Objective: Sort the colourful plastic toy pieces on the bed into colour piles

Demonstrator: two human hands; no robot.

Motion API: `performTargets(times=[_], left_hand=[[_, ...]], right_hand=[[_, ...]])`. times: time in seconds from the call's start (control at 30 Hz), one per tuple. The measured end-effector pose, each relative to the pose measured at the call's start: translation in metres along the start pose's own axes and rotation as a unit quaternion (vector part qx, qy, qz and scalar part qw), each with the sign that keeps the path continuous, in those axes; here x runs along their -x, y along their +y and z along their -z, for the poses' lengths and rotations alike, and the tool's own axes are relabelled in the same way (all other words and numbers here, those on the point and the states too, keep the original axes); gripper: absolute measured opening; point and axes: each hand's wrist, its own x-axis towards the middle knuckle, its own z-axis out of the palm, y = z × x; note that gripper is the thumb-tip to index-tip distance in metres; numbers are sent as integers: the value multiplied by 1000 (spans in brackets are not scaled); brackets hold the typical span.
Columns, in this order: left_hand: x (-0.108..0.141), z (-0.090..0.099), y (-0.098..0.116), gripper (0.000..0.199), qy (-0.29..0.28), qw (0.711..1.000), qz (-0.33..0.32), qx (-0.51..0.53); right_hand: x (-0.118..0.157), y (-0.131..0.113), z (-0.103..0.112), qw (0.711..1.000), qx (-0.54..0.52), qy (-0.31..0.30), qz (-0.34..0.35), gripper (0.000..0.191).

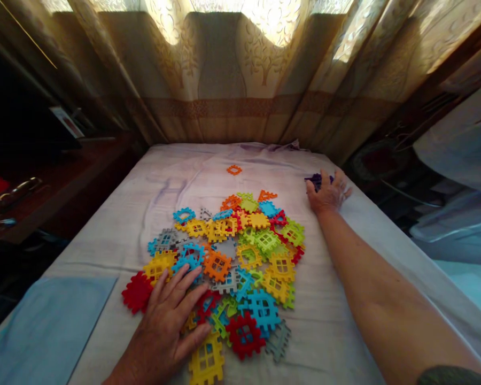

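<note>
Centrally, a loose heap of multicoloured, toothed plastic building tiles (pixel 226 248) covers part of a pale wrinkled cloth (pixel 120 240). Left hand (pixel 164 321) rests palm down on the heap's near-left edge, fingers loosely spread. Right hand (pixel 329 195) lies beyond the heap's far-right side, fingers fanned over dark purple plastic pieces (pixel 313 182); cannot tell whether it grips them. Past the heap: one orange openwork plastic tile (pixel 229 170), then a gold-beige patterned fabric curtain (pixel 224 80).
</note>
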Motion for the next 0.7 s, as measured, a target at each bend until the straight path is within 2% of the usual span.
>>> performTargets(times=[0.1, 0.17, 0.27, 0.37, 0.53, 0.63, 0.7], left_hand=[[0, -2, 0, 52, 3, 1000, 9, 10], [1, -5, 1, 50, 1, 1000, 22, 14], [0, -9, 2, 48, 0, 999, 41, 19], [-4, -13, 4, 45, 11, 998, 66, 21], [-12, -16, 8, 40, 34, 991, 126, 4], [-14, -15, 9, 39, 53, 986, 156, -7], [-14, -14, 8, 40, 66, 984, 168, -4]], right_hand=[[26, -19, 9, 994, -40, -12, 102, 49], [44, -36, 15, 984, -74, -73, 148, 46], [68, -63, 26, 955, -130, -199, 180, 42], [88, -91, 40, 936, -159, -268, 167, 40], [121, -136, 64, 923, -189, -309, 130, 36], [131, -147, 80, 911, -233, -320, 119, 35], [135, -142, 94, 912, -257, -304, 102, 38]])
